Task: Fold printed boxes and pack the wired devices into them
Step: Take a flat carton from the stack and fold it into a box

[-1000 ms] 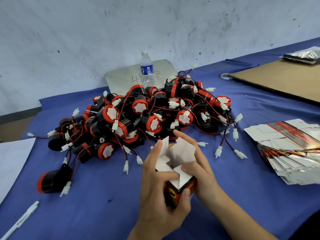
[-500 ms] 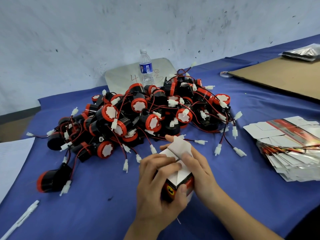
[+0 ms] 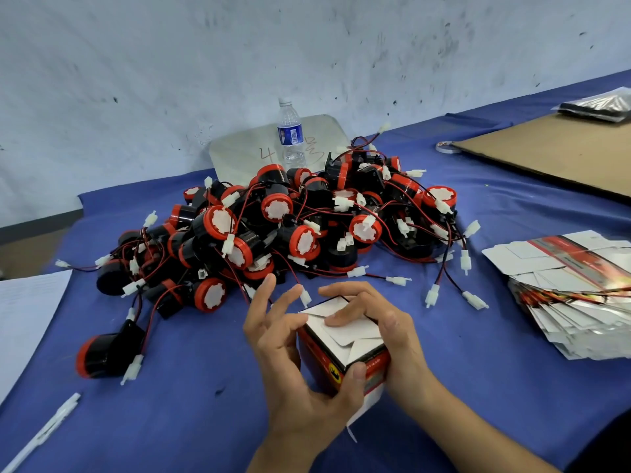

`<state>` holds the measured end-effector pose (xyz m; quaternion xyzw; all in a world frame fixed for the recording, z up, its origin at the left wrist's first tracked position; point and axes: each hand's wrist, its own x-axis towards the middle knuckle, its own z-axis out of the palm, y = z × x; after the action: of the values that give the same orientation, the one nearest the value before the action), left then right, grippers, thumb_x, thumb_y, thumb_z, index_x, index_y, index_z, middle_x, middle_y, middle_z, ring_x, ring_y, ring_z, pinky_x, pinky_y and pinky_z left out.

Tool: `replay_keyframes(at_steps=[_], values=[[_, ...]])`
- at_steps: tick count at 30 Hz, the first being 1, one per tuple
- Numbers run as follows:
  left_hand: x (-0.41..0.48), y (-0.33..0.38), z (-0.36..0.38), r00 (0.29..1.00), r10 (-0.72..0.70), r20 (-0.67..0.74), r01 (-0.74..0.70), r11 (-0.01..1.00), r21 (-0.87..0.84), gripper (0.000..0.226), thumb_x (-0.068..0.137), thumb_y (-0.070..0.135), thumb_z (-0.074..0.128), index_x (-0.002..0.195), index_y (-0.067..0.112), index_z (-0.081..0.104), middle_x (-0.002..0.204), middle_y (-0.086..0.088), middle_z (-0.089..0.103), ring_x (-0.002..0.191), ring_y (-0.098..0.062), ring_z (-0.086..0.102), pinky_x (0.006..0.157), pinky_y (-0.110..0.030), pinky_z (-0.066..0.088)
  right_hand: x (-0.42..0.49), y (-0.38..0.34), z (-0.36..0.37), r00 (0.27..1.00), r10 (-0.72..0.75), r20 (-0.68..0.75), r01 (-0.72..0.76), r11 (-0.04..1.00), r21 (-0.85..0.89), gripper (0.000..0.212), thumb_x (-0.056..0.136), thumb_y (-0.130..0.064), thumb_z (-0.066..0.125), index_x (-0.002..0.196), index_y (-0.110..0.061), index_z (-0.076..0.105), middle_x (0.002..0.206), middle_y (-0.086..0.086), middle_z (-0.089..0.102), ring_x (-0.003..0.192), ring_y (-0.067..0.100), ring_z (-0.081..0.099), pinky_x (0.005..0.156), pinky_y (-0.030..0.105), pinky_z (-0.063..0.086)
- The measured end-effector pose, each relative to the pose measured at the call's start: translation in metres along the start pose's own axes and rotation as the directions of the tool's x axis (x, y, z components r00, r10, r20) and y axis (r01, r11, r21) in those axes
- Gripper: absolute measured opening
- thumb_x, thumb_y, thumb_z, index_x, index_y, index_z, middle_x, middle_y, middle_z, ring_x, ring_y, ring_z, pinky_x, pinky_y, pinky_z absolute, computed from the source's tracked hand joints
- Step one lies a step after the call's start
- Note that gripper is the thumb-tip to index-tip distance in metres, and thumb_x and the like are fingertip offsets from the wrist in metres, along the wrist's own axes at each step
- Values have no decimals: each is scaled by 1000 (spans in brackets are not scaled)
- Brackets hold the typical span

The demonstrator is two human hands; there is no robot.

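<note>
Printed box (image 3: 341,339): glossy red-black card with matt white flaps, squarish, upright over the blue tabletop (image 3: 205,421).
Left hand (image 3: 290,363): grip clasps the near-left corner, thumb on front.
Right hand (image 3: 386,322): grip curls over the folded top flaps.
Wired devices (image 3: 290,227): black-red plastic cylinders heaped just beyond, likely nearer the left hand.

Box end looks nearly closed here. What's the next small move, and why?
Probably press the white flaps down flush so this end locks. They already overlap across the top of the box, with the fingers of the right hand lying on them, and the left hand braces the near corner with its thumb. The pile of wired devices sits just behind.
</note>
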<state>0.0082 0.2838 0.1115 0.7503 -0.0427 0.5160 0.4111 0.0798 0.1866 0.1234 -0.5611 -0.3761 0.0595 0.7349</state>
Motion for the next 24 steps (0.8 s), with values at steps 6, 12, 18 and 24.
replay_keyframes(at_steps=[6,12,18,24], values=[[0,-3,-2,999,36,27,-36,999,8,57,85,56,60,127,25,38,153,11,22,129,-54,37,83,-63,49,0,1,-1,998,-70,-3,69,993,-101,76,88,-74,32,75,-8,67,115,-4,63,104,23,61,86,38,49],[2,-5,-2,999,9,40,-10,1000,21,59,86,58,58,134,29,39,153,7,26,132,-51,35,89,-67,44,0,4,-3,996,-90,-24,86,984,-154,69,92,-69,29,87,-13,68,119,-4,60,107,23,59,88,39,48],[1,-5,-1,950,-282,134,300,944,-140,68,77,75,56,134,40,40,145,0,42,125,-28,51,92,-50,51,0,8,-4,1000,4,-7,-4,999,33,35,89,-40,39,100,-14,61,124,3,59,114,29,55,93,50,46],[1,-4,-4,978,-141,157,149,988,-42,76,76,55,70,135,20,39,133,-7,50,119,-21,56,90,-23,49,3,9,-5,978,181,100,-197,963,185,57,65,-30,48,121,-18,53,123,2,60,115,25,55,94,37,49]])
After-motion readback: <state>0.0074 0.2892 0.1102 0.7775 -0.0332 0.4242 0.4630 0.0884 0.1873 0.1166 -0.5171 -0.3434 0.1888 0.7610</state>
